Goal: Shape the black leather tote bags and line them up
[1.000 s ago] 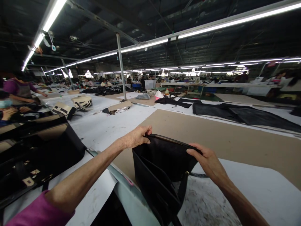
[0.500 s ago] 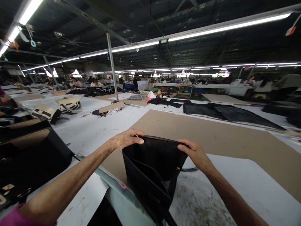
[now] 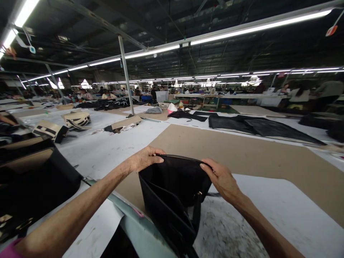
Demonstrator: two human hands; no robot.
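A black bag (image 3: pixel 172 193) stands upright with its mouth held apart at the near edge of a long worktable (image 3: pixel 113 143). My left hand (image 3: pixel 145 157) grips the far left of the bag's top rim, fingers curled over it. Gripping the right end of the same rim is my right hand (image 3: pixel 221 179), its fingers hooked inside. The dark lining and inner pockets show between my hands. A strap with a gold fitting (image 3: pixel 199 195) hangs down the bag's right side.
A brown board (image 3: pixel 242 154) and white paper (image 3: pixel 282 211) cover the table ahead. Black bags (image 3: pixel 32 182) are stacked at the left. Striped bags (image 3: pixel 77 120), black fabric (image 3: pixel 258 127) and seated workers lie further off. A steel post (image 3: pixel 126 79) rises from the table.
My view has swung slightly right, so the stacked bags and workers at the left slid out. My right hand has shifted left along the rim, narrowing the bag's mouth a little.
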